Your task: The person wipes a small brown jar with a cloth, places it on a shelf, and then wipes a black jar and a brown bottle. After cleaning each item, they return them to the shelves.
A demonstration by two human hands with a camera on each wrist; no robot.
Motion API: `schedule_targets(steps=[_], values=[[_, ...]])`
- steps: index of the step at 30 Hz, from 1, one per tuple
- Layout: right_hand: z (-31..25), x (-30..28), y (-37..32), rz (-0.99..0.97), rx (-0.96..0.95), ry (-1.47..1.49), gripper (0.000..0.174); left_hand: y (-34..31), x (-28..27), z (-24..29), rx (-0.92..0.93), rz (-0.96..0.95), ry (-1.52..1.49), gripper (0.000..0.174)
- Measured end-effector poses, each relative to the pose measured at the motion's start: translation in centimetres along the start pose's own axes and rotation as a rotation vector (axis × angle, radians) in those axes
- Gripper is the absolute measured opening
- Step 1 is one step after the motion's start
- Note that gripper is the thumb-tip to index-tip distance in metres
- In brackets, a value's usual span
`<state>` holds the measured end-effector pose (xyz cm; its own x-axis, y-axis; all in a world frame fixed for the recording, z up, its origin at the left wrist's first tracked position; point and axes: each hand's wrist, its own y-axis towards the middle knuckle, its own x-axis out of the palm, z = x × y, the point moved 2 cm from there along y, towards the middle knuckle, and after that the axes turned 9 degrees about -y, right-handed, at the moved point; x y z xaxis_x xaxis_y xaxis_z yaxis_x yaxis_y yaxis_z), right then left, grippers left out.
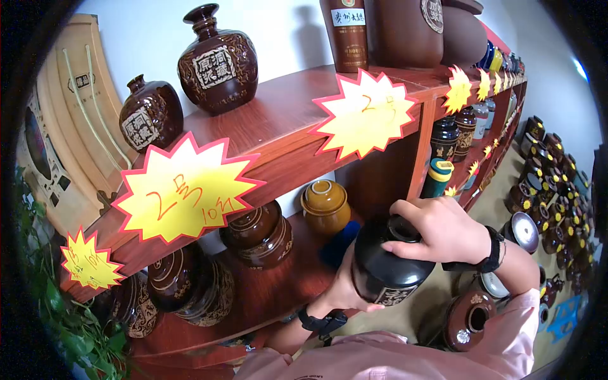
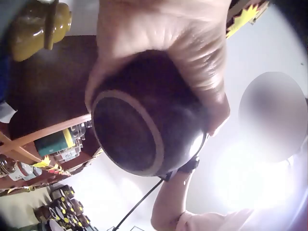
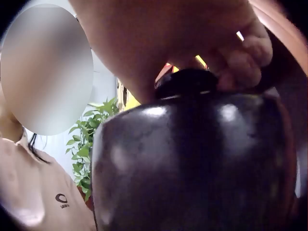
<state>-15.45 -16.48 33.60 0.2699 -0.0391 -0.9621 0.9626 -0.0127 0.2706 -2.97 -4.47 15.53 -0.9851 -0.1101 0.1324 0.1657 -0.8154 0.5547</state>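
A glossy black liquor jar (image 1: 386,256) with a short neck and a pale label low on its side is held in front of the body, tilted. My left hand (image 1: 342,282) grips its lower side; in the left wrist view the thumb and fingers spread round the jar, with its round base (image 2: 127,132) showing. From above, my right hand (image 1: 440,228) holds the neck, fingers curled about it and thumb on the shoulder. The right wrist view shows the dark neck (image 3: 187,83) under that hand. Part of the mouth is hidden by the fingers.
A red-brown wooden shelf (image 1: 278,136) runs alongside, with starburst price signs (image 1: 183,190) on its edge. Brown jars (image 1: 218,63) stand on top; a mustard lidded pot (image 1: 325,206) sits below. Several jars (image 1: 465,320) stand on the floor at right. Leafy plants (image 1: 69,316) grow at left.
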Motion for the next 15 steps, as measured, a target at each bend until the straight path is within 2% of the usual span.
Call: schedule_targets(steps=[1, 4, 8, 11, 13, 15], values=[[-0.2, -0.4, 0.0, -0.029, 0.015, -0.056, 0.047, 0.2, 0.0, 0.2, 0.011, 0.007, 0.04, 0.131], [0.2, -0.6, -0.1, 0.087, -0.003, 0.004, 0.05, 1.3, 0.6, 2.4, 0.081, -0.004, 0.197, 0.132], [0.5, -3.0, -0.5, 0.179, -0.016, -0.038, 0.046, 2.0, 0.6, 2.9, 0.164, 0.011, 0.261, 0.138], [0.6, -6.8, -1.1, 0.225, -0.011, -0.021, 0.045, 2.7, -0.1, 4.1, 0.195, -0.043, 0.13, 0.134], [0.6, -9.8, -1.3, 0.283, -0.014, -0.017, 0.043, 2.7, -1.0, 4.4, 0.202, -0.053, 0.135, 0.122], [0.7, -13.0, -1.9, 0.348, 0.071, -0.018, 0.043, 2.1, -2.2, 3.7, 0.165, -0.033, 0.132, 0.115]])
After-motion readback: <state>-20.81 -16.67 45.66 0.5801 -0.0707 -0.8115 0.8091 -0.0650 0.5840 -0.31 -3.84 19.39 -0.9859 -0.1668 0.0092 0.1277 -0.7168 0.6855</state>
